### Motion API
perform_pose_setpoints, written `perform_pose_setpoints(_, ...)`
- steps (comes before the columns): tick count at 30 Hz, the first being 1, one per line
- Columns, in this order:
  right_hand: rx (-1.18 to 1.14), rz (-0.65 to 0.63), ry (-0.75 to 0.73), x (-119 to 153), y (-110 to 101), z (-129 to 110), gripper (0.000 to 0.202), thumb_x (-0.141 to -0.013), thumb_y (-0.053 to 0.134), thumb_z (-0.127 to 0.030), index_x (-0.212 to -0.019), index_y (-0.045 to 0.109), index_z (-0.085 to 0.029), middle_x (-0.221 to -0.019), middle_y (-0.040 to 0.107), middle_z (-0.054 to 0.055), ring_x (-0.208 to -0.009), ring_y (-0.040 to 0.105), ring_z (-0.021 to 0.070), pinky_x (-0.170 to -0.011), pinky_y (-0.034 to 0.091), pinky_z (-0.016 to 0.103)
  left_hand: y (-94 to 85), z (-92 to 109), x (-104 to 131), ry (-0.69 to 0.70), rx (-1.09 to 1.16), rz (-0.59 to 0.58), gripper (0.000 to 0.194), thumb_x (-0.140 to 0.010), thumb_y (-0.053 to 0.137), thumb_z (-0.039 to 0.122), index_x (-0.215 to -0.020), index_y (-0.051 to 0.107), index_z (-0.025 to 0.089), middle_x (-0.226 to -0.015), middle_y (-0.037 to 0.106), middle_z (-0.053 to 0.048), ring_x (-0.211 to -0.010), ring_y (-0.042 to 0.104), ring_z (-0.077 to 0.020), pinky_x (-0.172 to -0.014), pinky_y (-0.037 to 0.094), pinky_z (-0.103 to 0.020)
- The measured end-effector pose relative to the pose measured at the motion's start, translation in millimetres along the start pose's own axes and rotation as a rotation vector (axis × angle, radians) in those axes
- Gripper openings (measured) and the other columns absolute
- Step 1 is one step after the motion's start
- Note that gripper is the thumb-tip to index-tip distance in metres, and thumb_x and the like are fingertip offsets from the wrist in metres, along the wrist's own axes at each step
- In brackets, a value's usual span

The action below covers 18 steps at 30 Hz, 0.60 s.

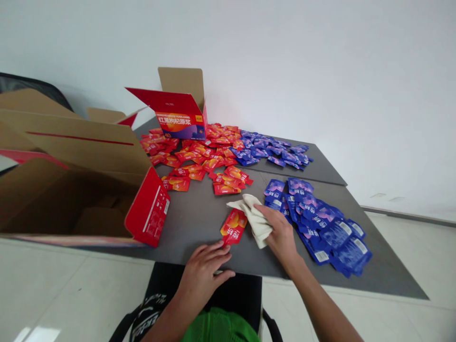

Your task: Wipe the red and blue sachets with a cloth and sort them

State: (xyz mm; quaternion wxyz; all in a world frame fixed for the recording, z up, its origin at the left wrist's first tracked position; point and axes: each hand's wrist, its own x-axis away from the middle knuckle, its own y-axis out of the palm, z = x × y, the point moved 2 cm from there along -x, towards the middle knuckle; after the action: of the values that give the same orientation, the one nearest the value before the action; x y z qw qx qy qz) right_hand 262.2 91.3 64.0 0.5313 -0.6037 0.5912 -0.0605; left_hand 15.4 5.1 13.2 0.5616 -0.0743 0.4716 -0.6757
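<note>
A single red pouch (pixel 233 227) with orange print lies flat on the grey table near its front edge. My left hand (pixel 205 268) rests at the table edge, fingers stretched out, with the fingertips at the pouch's lower end. In my right hand (pixel 280 232) is a folded cream-white cloth (pixel 257 218), gripped from above. The cloth lies over the upper right corner of the red pouch. To the right of that hand is a pile of blue pouches (pixel 320 218), spread toward the table's right side.
A large open carton (pixel 147 209) stands at the left front. Behind it, an upright red box (pixel 181 124) has its flaps raised. Heaps of red pouches (pixel 213 152) and blue pouches (pixel 274 147) cover the table's (pixel 199 223) far part, against a white wall (pixel 302 71).
</note>
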Motion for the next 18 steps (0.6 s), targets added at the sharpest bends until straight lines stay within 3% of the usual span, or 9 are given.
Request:
perform_pose_setpoints(5,-0.078,0.190,0.191,72,-21,-26,0.044,-0.095,0.068,-0.025,-0.139,0.066,-0.027,-0.130,0.074,0.012,-0.113,0.073,0.0320,-0.093,0.061,0.048,-9.8,2,-23,-0.121,0.015,-0.016,0.020,-0.101,0.066,0.034,-0.117,0.074,0.026,-0.113,0.079,-0.003,-0.109,0.070,-0.0244,-0.095,0.052,-0.040)
perform_pose_setpoints(10,-0.125,0.314,0.471,129,-23,-16,0.039,-0.095,0.068,-0.033,-0.132,0.071,-0.023,-0.130,0.075,0.014,-0.115,0.073,0.0378,-0.095,0.063,0.055,4.0,-3,-50,-0.251,-0.233,0.062,0.050,-0.099,0.064,0.036,-0.145,0.056,0.019,-0.129,0.067,-0.013,-0.116,0.060,-0.0317,-0.095,0.050,-0.044)
perform_pose_setpoints(13,-0.154,0.330,0.539,139,-23,-10,0.040,-0.093,0.070,-0.035,-0.131,0.072,-0.023,-0.128,0.076,0.013,-0.113,0.075,0.0371,-0.094,0.064,0.054,16.2,-4,-63,-0.286,-0.376,0.033,0.056,-0.097,0.065,0.043,-0.145,0.056,0.016,-0.121,0.067,-0.015,-0.108,0.061,-0.0325,-0.091,0.049,-0.043)
perform_pose_setpoints(18,-0.230,0.257,0.437,124,-28,-10,0.035,-0.092,0.070,-0.030,-0.127,0.076,-0.026,-0.123,0.079,0.011,-0.108,0.078,0.0328,-0.091,0.067,0.045,20.5,-6,-85,-0.324,-0.335,-0.137,0.044,-0.095,0.065,0.044,-0.131,0.062,0.019,-0.113,0.073,-0.015,-0.107,0.067,-0.0333,-0.089,0.047,-0.041)
